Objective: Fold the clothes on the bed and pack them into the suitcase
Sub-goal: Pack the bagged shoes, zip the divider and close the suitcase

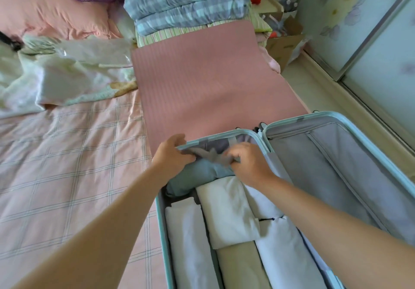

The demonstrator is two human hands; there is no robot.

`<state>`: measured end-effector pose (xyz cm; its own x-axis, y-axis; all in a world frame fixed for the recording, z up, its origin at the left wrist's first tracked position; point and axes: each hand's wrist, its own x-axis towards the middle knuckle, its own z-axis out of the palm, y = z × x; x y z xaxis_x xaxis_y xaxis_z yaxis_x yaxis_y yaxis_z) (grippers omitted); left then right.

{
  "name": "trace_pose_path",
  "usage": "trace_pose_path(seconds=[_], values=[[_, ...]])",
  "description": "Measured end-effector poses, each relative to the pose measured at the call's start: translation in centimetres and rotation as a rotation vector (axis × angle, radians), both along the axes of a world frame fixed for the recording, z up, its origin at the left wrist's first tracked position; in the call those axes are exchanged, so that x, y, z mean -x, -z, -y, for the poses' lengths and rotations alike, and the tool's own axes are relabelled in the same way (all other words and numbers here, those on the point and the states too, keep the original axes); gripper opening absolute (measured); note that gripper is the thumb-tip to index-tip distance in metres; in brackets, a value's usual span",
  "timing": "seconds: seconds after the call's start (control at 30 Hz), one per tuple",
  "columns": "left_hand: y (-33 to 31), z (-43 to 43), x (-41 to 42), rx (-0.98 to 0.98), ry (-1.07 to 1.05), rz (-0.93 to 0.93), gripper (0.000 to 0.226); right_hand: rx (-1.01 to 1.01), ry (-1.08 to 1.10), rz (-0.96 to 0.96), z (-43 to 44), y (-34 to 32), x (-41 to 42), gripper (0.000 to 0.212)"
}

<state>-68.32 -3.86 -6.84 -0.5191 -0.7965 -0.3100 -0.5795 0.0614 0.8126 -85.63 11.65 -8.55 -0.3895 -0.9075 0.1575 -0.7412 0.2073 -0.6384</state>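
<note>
**Q:** Log check: what do I note for the hands?

**A:** I record both at the far end of the suitcase (224, 134), in its left half. Left hand (173, 156): grip clamped on one end of a grey strap (211, 155), fingers curled by the rim. Right hand (249, 165): grip pinched on the strap's other end. The strap lies across a teal garment (197, 176).

**Q:** And the clothes?

**A:** Packed: white rolls (226, 212) and a beige roll (238, 264) lie side by side in the left half, nearer me than the teal garment. The right half shows grey lining (325, 176). Unpacked: a rumpled pale pile (56, 75) on the bed (67, 154), well left of the suitcase. A pink mat (213, 82) lies just beyond the suitcase, with plaid quilts (188, 3) stacked at its far end
</note>
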Motion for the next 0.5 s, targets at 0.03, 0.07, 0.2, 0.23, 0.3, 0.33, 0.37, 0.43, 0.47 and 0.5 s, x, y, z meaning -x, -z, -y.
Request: trace_pose_path(seconds=[0.03,0.07,0.2,0.23,0.3,0.33,0.37,0.43,0.47,0.5], values=[[0.3,-1.2,-0.8,0.038,0.020,-0.001,0.051,-0.051,-0.043,-0.145,-1.3,0.6,-0.2,0.033],[0.6,-2.6,-1.6,0.078,0.070,0.028,0.043,-0.157,-0.083,-0.260,-2.5,1.1,-0.6,0.037],[2.2,-7.8,-3.7,0.227,0.378,0.206,0.051,-0.630,-0.188,-0.297,-6.6,1.6,-3.4,0.072],[2.4,-8.9,-4.2,0.220,0.416,0.260,0.058,-0.662,-0.189,-0.244,-7.4,1.5,-4.0,0.076],[2.6,-10.9,-4.9,0.253,0.461,0.326,0.065,-0.585,-0.114,-0.139,-9.3,1.1,-5.0,0.072],[2.4,-11.9,-5.3,0.294,0.474,0.331,0.065,-0.519,-0.050,-0.102,-10.5,0.8,-5.3,0.065],[2.1,-13.1,-5.7,0.328,0.475,0.312,0.066,-0.450,0.010,-0.085,-11.9,0.3,-5.9,0.057],[1.2,-15.8,-6.7,0.352,0.468,0.252,0.065,-0.343,0.126,-0.059,-15.2,-1.0,-7.3,0.038],[0.8,-17.2,-7.3,0.362,0.472,0.218,0.062,-0.333,0.187,-0.017,-17.0,-1.7,-8.1,0.033],[0.4,-18.8,-7.8,0.375,0.480,0.180,0.057,-0.344,0.253,0.035,-18.9,-2.4,-8.9,0.034]])
